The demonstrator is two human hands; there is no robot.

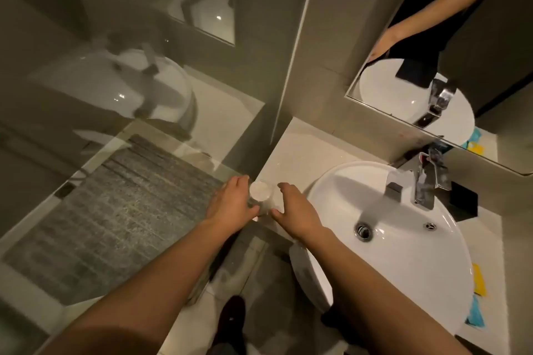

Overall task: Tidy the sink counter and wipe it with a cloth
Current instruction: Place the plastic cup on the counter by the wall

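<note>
Two bare arms reach out over the floor toward the near left corner of the pale stone sink counter [302,147]. Right at that corner stands a small clear glass cup [261,196] with a round whitish top. It stands upright, so its long side runs up and down.

The left hand [230,207] is on the left side of the cup and wraps around it. Its fingers [240,181] curl by the far side and its thumb comes round near the bottom. I think this hand is holding the cup, but the glass is see-through and a bit blurry, so the touch is hard to be sure of. The right hand [297,213] is on the right side of the cup. It is open and loose, with the fingers spread, just beside the glass and holding nothing that I can see.

So the cup sits between the two hands, and the left one is closer. It looks like the cup is about to be picked up and moved off the counter.

Further right is the round white sink bowl [403,277]. Water runs into it from the shiny silver tap [418,181]. Behind the tap a wall mirror [490,37] hangs. At the right edge of the counter lie some yellow and blue things [477,297], maybe cloths, but I cannot tell.
</note>
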